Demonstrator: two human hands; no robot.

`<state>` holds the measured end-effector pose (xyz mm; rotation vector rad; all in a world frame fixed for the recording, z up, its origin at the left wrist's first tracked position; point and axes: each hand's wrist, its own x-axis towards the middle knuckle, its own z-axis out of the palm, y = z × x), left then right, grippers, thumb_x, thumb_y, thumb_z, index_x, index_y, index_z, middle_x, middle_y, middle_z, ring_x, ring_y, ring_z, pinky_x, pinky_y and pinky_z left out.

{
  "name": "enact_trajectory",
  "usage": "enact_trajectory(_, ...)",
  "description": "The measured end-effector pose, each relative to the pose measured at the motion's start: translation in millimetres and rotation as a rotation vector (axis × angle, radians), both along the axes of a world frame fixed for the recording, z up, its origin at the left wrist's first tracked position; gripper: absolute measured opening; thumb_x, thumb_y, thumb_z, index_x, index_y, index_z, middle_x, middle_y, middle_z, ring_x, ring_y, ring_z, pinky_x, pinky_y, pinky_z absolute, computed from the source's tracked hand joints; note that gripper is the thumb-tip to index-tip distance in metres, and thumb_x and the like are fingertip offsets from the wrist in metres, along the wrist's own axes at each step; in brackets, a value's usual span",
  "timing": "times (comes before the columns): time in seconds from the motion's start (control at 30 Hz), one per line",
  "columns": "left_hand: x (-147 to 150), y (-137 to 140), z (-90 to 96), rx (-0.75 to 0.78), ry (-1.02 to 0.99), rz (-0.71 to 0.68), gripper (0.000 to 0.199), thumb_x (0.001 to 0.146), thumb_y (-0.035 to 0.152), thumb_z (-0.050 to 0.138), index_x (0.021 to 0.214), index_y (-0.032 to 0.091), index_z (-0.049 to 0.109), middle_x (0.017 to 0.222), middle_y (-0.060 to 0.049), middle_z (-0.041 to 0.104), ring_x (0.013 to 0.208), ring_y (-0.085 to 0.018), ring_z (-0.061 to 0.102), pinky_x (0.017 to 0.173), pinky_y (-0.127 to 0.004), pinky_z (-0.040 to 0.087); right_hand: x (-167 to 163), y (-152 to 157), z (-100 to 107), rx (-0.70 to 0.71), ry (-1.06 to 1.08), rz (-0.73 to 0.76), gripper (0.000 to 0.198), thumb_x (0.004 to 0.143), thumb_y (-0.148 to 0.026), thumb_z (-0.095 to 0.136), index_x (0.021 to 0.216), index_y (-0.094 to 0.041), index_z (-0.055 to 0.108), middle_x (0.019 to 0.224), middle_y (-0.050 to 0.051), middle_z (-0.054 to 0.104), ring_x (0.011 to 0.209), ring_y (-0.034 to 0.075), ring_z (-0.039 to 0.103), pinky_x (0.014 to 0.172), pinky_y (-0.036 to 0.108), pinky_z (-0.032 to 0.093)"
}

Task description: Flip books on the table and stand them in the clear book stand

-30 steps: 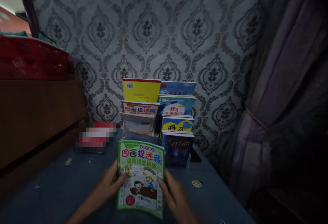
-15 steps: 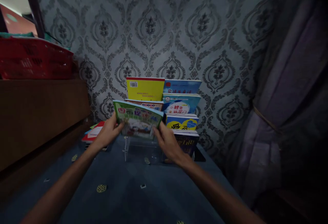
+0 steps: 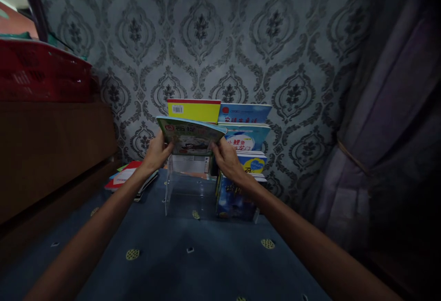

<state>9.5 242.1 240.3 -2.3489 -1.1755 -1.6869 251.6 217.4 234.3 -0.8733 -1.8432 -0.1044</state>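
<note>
Both your hands are clamped on the one picture book (image 3: 189, 141): left hand (image 3: 157, 155) on its left edge, right hand (image 3: 227, 157) on its right, thumbs on the front cover, other fingers mostly hidden. A two-edge grip probably keeps the thin book from flopping and leaves its bottom edge free. Book is up in front of the left column of the clear rack (image 3: 166, 197), overlapping the yellow book (image 3: 195, 113) behind; can't tell if it touches anything there. Rack is stepped, likely so each cover shows above the one in front: blue book (image 3: 248, 111) at back right, dark blue book (image 3: 236, 200) at front right. Loose pile (image 3: 127, 177) lies flat on the patterned cloth (image 3: 161, 269), off to your left.

Held book: thin, paperback-looking, greenish cover, tipped back so it looks squashed. Pale top edge slopes down to the right. Big title characters partly readable; cartoon below is dim, blurry.
</note>
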Motion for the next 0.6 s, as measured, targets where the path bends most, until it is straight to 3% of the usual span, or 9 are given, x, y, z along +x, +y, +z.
enact_trajectory(0.3,-1.9,12.2,-11.7,-0.069,0.066,0.066,0.035,0.087,0.028,0.048,0.120,0.014,0.050,0.101,-0.008,0.067,0.084,-0.021,0.062,0.080,-0.035,0.050,-1.6,18.1,-6.2,-0.071,-0.038,0.010,0.023,0.095,-0.026,0.035,0.109,-0.020,0.052,0.099,0.009,0.065,0.092,0.023,0.059,0.083,0.036,0.047)
enact_trajectory(0.47,-0.3,23.4,-28.6,-0.130,0.120,0.179,0.035,0.085,0.022,0.051,0.119,0.013,0.045,0.107,-0.012,0.065,0.096,-0.027,0.063,0.087,-0.041,0.050,-7.3,26.0,-11.5,-0.132,-0.151,-0.171,0.018,0.091,-0.017,0.038,0.102,-0.018,0.052,0.099,0.011,0.064,0.094,0.025,0.058,0.086,0.039,0.047)
enact_trajectory(0.6,0.8,25.7,-37.4,-0.085,0.166,0.227,0.030,0.090,0.022,0.049,0.118,0.014,0.043,0.113,-0.016,0.061,0.109,-0.029,0.060,0.093,-0.042,0.048,-12.1,16.3,-14.5,-0.194,-0.209,-0.338,0.025,0.089,-0.014,0.040,0.111,-0.012,0.051,0.105,0.018,0.062,0.098,0.028,0.059,0.087,0.040,0.047)
